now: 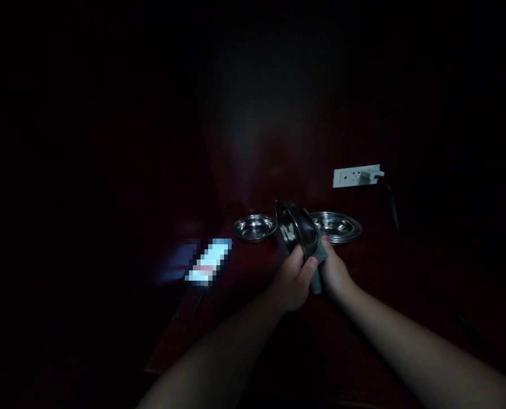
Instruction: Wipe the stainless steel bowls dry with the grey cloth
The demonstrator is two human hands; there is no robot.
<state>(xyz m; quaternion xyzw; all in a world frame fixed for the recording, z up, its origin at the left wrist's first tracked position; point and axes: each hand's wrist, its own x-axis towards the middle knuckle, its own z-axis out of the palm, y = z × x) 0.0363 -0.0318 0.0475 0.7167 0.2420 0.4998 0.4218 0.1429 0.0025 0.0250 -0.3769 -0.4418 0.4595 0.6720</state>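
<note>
I am tilting a steel bowl (298, 224) on its side over the dark red tabletop (248, 284), its open mouth facing left. My left grip (293, 284) is pinching the bowl at its lower rim. My right grip (336, 272) is holding a grey-green cloth (316, 278) against the bowl's outside, thumb lying along the fabric; its other fingers are hiding from me, so I cannot tell how they are curling. The cloth is drooping between my two hands. Farther back, a shallow steel dish (255, 228) is sitting just left of the bowl, and a wider steel plate (342, 227) is sitting to its right, partly disappearing behind it. Toward the left, a phone (210, 262) is glowing, a thin cable (196, 304) trailing below. On the wall, a white socket panel (345, 178) is carrying a plug (374, 176), its dark cord (393, 207) running downward.
</note>
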